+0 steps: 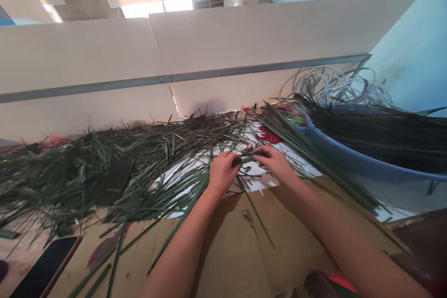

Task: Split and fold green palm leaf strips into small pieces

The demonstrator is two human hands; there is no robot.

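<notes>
Panels (261, 37) in a pale finish stand behind everything. In front of them, at the right, a blue tub (344, 167) bears a mass of dark strands (384, 135), while a broad heap of green blades (87, 163) spreads across the left. Cardboard (226, 251) lies nearest the person, and a phone (45, 267) rests at the lower left. Near the middle, the left hand (223, 172) and right hand (274, 160) are slightly apart, each pinching a short green strip (247, 159) that spans the gap between them, by the cardboard's far edge.

Pulled too hard, the strip could split or slide out of such a fingertip grip; loose blades close by could also snag and get dragged along. Fingers cover the strip's ends, so any fold there is hidden. Whether the narrow blade (258, 216) trailing over the cardboard joins it, I cannot tell. Phone and tub are cut off at the edges; a red thing (342, 283) below is too partial to identify.
</notes>
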